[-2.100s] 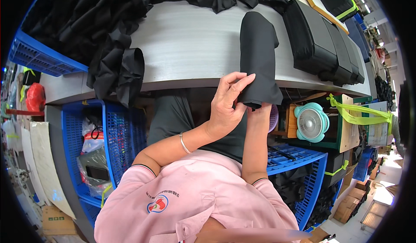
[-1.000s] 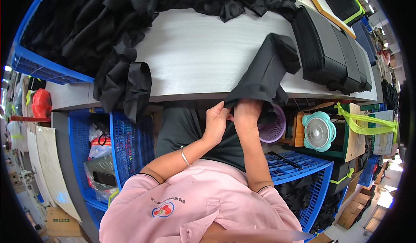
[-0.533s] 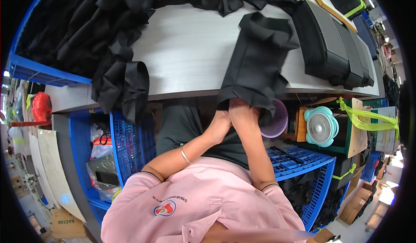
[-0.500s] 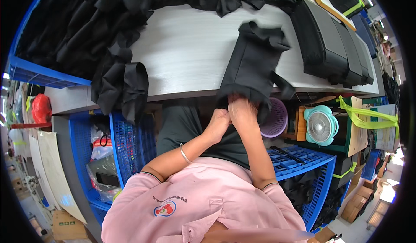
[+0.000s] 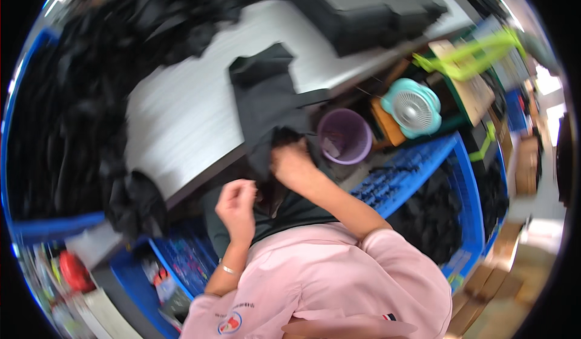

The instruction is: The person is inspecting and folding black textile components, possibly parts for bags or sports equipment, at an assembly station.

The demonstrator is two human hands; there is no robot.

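A black fabric piece, shaped like a bag with a short strap at its side, lies partly on the white table and hangs over its front edge. My right hand grips the near, open end of this piece, with some fingertips hidden in the dark folds. To its left, my left hand is raised above my lap, apart from the cloth. Its fingers are curled together, and blur hides whether anything small is pinched in them.
Black fabric pieces heap along the table's left and far sides. Stacked black-and-grey panels lie at the back right. Right of the cloth stand a purple bin and a teal fan. Blue crates flank me.
My left hand has come off the fabric and moved left. My right hand keeps hold of the near end. The whole view has turned, so the table now slants, and it is blurred.
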